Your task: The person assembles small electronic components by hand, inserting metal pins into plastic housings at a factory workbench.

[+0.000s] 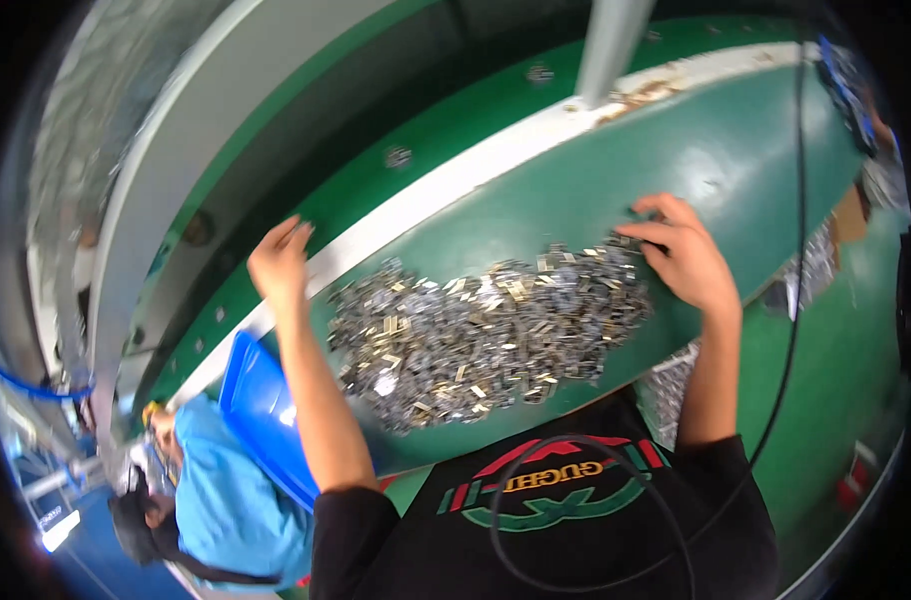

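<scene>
A broad heap of small metal pieces (496,330), silvery grey with some gold-coloured, lies on the green tabletop (536,205). My left hand (281,265) is raised at the heap's far left, near the white rail (446,185) and the green belt behind it. Its fingertips are pinched together; a small dark spot shows at them, too blurred to name. My right hand (688,262) hovers at the heap's right end. Its fingers are bent and apart, the tips close to the outermost pieces, and nothing shows clearly between them.
A blue plastic bin (266,400) stands left of my left forearm. The green belt (351,190) beyond the rail carries scattered small pieces. A grey post (613,55) rises from the rail. A black cable (798,210) hangs at right. A person in blue (231,500) is at lower left.
</scene>
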`<action>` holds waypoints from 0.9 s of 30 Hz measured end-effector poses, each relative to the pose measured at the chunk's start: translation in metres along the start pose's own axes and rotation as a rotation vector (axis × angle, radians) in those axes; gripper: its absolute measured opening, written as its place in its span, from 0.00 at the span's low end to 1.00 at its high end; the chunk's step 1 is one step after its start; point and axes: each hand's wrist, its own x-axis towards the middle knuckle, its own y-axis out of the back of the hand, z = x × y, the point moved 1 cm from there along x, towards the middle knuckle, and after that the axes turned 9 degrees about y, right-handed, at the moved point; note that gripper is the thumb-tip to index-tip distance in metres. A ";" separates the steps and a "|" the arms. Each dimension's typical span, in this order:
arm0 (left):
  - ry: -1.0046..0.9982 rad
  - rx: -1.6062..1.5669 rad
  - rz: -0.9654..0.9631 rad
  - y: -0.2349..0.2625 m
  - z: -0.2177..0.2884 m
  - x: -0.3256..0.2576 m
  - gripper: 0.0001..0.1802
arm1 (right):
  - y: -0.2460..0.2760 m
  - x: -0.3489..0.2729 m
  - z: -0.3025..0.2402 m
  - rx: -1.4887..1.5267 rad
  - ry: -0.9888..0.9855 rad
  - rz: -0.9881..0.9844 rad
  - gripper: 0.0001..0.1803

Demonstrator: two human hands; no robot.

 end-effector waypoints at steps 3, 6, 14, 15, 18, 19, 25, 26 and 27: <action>-0.119 0.137 0.069 -0.001 -0.035 0.041 0.16 | 0.003 -0.007 0.008 -0.035 0.054 0.033 0.14; -0.103 0.208 0.065 -0.006 -0.040 0.042 0.19 | -0.006 -0.012 0.014 -0.007 -0.018 0.158 0.09; -0.269 0.589 0.410 0.065 -0.073 0.093 0.24 | -0.015 -0.032 0.020 0.432 -0.167 0.500 0.06; -0.282 0.571 0.396 0.081 -0.088 0.104 0.24 | -0.021 -0.028 0.013 0.448 -0.145 0.506 0.06; -0.364 0.736 0.275 0.082 -0.091 0.106 0.20 | -0.034 -0.027 0.001 1.010 -0.303 0.569 0.11; -0.366 0.734 0.273 0.079 -0.087 0.103 0.20 | -0.037 -0.026 -0.001 1.007 -0.303 0.572 0.11; -0.154 0.166 0.224 0.047 -0.024 0.021 0.19 | -0.041 -0.010 -0.039 0.827 -0.101 0.318 0.17; -0.102 -0.044 0.136 0.042 -0.009 -0.005 0.18 | -0.042 -0.004 -0.048 0.791 -0.067 0.335 0.20; -0.072 -0.177 0.065 0.038 0.007 -0.032 0.18 | -0.043 0.002 -0.056 0.796 -0.061 0.319 0.20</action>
